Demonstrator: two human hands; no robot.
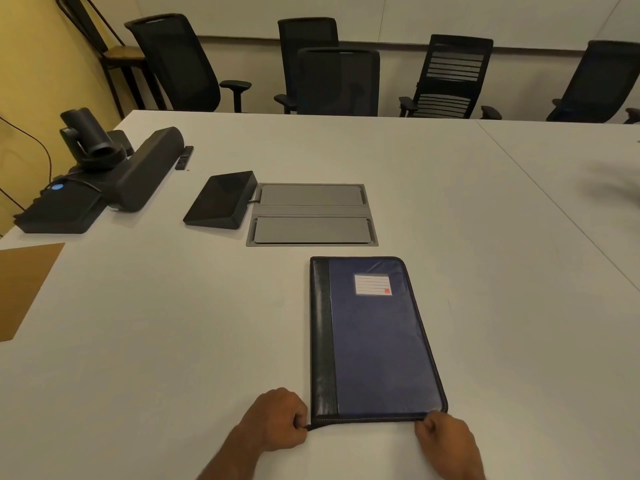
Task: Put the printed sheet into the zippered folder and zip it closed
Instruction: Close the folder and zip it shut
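Note:
The zippered folder lies flat and closed on the white table, dark blue with a black spine strip and a white label near its top. My left hand pinches the zipper tail at the folder's near left corner. My right hand grips the near right corner, where the zipper runs; the pull itself is hidden under my fingers. No printed sheet shows anywhere.
A grey cable hatch is set in the table just beyond the folder, with a black touch panel to its left. A conference camera and speaker bar sit at far left. Black office chairs line the far edge.

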